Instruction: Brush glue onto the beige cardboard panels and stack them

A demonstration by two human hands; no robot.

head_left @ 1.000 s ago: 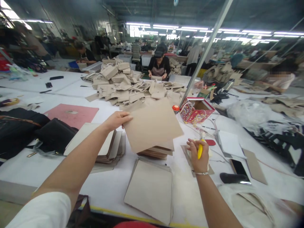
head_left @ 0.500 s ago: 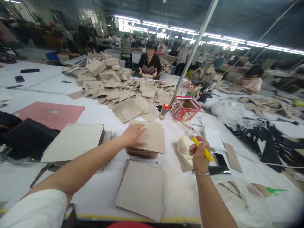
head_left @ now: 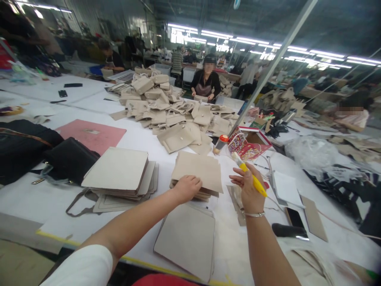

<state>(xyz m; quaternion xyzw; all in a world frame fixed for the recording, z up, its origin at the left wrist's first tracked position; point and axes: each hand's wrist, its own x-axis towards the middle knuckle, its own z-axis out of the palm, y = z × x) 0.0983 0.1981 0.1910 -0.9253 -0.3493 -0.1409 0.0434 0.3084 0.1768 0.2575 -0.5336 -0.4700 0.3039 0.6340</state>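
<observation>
My left hand (head_left: 187, 187) rests with curled fingers on the near edge of a small stack of beige panels (head_left: 200, 171) at the table's middle. My right hand (head_left: 248, 190) is raised just right of that stack, closed around a yellow-handled brush (head_left: 251, 176) whose bristles point up and left. A flat beige panel pile (head_left: 189, 237) lies close to me below the left hand. A wider stack of grey-beige boards (head_left: 119, 172) sits to the left.
A heap of beige bags (head_left: 166, 107) covers the far table, with a person seated behind it. A patterned red box (head_left: 247, 143), a glue bottle (head_left: 220, 143), a phone (head_left: 293, 217), black bags (head_left: 44, 155) and a pink sheet (head_left: 92, 135) lie around. A slanted metal pole (head_left: 268, 71) crosses above.
My left hand laid the lifted beige panel onto the small stack, then slid back to the stack's near edge. My right hand rose with the brush.
</observation>
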